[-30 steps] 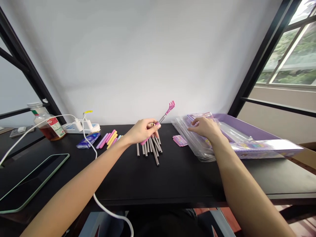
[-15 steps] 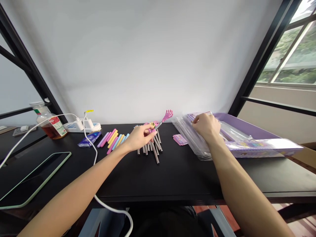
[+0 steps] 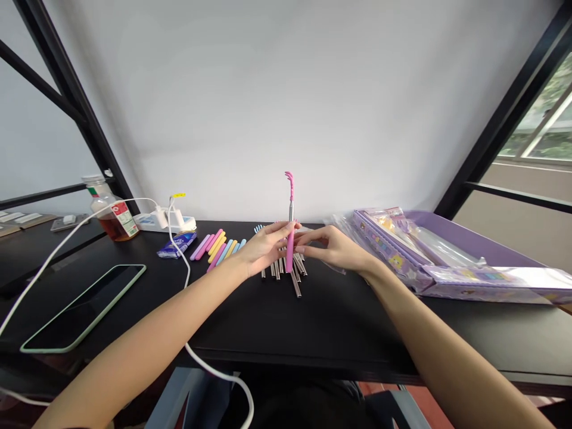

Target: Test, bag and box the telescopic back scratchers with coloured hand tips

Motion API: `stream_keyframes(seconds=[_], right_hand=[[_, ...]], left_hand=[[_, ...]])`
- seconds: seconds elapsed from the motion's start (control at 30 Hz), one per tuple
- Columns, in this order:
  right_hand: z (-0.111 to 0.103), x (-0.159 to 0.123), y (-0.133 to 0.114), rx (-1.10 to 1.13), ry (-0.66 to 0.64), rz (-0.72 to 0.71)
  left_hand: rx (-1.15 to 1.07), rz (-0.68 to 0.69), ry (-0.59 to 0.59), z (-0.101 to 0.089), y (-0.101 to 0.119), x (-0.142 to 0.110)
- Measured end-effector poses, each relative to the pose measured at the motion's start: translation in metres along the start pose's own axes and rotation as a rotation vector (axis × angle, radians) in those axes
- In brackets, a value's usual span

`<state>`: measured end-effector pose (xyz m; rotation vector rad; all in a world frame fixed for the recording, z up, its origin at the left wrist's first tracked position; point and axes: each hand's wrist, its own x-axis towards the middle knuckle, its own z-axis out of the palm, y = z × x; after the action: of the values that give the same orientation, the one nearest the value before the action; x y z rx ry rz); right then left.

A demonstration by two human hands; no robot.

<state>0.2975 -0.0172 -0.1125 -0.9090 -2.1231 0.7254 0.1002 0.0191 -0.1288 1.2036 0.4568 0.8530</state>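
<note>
A pink back scratcher [image 3: 290,244] with a metal neck stands nearly upright in front of me. My left hand [image 3: 263,245] pinches its handle between thumb and fingers. My right hand [image 3: 335,247] is right beside the handle, thumb and fingers closed on what looks like a clear plastic bag [image 3: 340,270], mostly hidden by the hand. Behind and below both hands lies a pile of more back scratchers with metal rods [image 3: 297,287], partly covered by my fingers. Left of them lie several pastel handle sleeves [image 3: 217,245] in pink, purple, yellow and blue.
To the right, an open purple box [image 3: 487,235] holds packaging and clear plastic. On the left are a phone [image 3: 84,307], a blue packet [image 3: 177,245], a power strip [image 3: 183,224] and a bottle [image 3: 114,217]. A white cable [image 3: 188,268] runs across the table.
My right hand has come from the clear bags at the box to the back scratcher, apparently bringing one bag. My left hand has turned the scratcher upright. The view has shifted slightly.
</note>
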Motion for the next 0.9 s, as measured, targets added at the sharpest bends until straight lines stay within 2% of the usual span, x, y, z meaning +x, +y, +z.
stream_keyframes(seconds=[0.1, 0.27, 0.47, 0.57, 0.67, 0.8, 0.9], right_hand=[[-0.001, 0.000, 0.002, 0.131, -0.002, 0.051], [-0.003, 0.001, 0.008, 0.338, 0.122, 0.138], [-0.012, 0.000, 0.013, 0.069, 0.259, 0.183], [-0.015, -0.001, 0.013, -0.004, 0.201, 0.200], [-0.012, -0.001, 0.012, 0.049, 0.172, 0.174], [-0.004, 0.002, 0.013, 0.289, 0.309, 0.154], [-0.001, 0.005, 0.017, 0.315, 0.459, 0.156]], left_hand=[[0.003, -0.016, 0.040, -0.003, -0.002, 0.002], [0.059, -0.017, 0.077, -0.004, -0.003, 0.005], [0.048, -0.005, 0.087, -0.004, -0.003, 0.005], [0.025, 0.045, 0.107, -0.004, -0.002, 0.004], [0.003, 0.063, 0.089, -0.004, -0.001, 0.003], [0.021, 0.073, 0.087, -0.002, 0.000, 0.002], [0.038, 0.062, 0.043, -0.002, 0.000, 0.000]])
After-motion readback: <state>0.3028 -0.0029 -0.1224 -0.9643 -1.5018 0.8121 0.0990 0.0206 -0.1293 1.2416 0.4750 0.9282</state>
